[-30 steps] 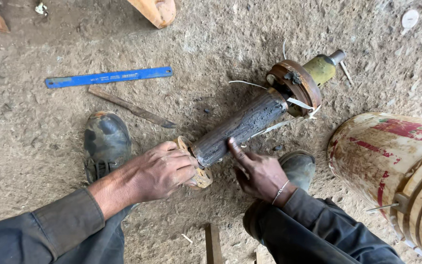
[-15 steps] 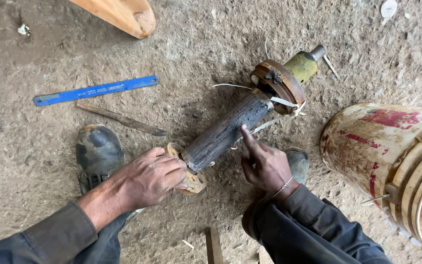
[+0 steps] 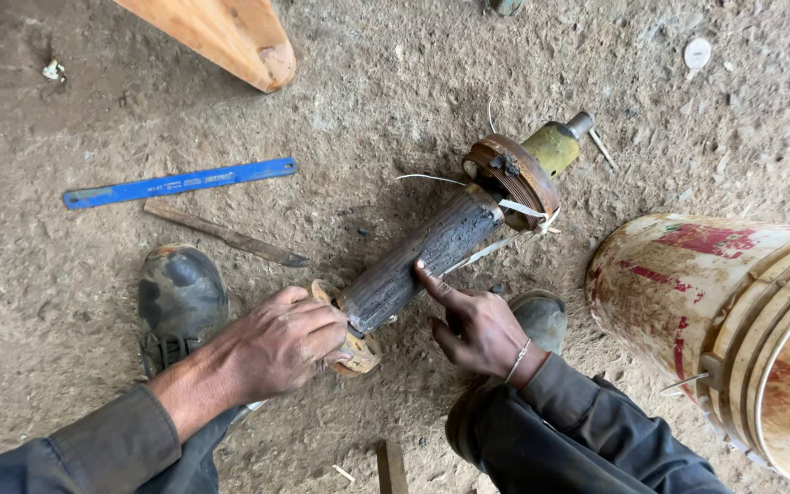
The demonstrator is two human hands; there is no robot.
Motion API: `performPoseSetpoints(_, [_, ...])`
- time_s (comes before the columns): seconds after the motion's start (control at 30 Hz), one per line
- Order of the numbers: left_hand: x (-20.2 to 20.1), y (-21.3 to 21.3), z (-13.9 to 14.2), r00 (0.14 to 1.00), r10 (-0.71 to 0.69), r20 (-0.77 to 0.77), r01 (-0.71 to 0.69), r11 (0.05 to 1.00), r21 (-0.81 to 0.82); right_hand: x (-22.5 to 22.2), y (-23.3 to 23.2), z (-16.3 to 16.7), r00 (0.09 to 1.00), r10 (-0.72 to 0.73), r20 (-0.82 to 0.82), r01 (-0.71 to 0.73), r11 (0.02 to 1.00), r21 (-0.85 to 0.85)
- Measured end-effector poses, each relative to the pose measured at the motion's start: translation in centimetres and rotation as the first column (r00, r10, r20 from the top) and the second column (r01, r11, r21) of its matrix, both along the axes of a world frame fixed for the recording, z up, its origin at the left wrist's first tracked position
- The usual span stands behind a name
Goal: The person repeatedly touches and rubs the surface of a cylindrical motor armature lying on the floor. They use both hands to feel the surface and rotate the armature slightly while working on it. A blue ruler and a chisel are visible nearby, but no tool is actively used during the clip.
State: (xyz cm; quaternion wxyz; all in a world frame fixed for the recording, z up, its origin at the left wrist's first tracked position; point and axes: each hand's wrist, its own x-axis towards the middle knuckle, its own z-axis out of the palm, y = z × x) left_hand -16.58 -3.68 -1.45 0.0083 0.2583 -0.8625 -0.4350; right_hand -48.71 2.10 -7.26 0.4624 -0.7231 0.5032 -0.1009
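On the dirt floor [image 3: 66, 302], the left hand [image 3: 276, 352] grips the dark cylinder's [image 3: 422, 256] near end while the right hand [image 3: 473, 325], holding nothing, fingers it.

I see a gritty dirt floor [image 3: 395, 73] carrying a blue flat blade [image 3: 180, 182], a thin rusty strip [image 3: 226, 235] just below it, a dark ribbed cylinder [image 3: 422, 259] with rusty flange [image 3: 514, 177], a stained bucket [image 3: 715, 311] on its side, and a wooden plank end [image 3: 221, 37].

Rough workshop floor: packed dirt ground [image 3: 395, 73], blue hacksaw blade [image 3: 180, 182], stained bucket [image 3: 733, 320], timber offcut [image 3: 221, 37].
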Motion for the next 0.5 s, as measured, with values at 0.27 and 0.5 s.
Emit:
performPoseSetpoints(0.27, [0.8,0.3,-0.5,0.999,0.016,-0.046,-0.017,1.0,-0.021,-0.9,-0.3,-1.6,0.955,-0.163,-0.247,0.123,0.978,-0.171])
performPoseSetpoints(0.5, [0.5,0.3,-0.3,0.992,0.046,-0.117,-0.052,0.998,-0.046,0.9,-0.3,0.0,0.983,-0.097,-0.155,0.085,0.993,-0.085])
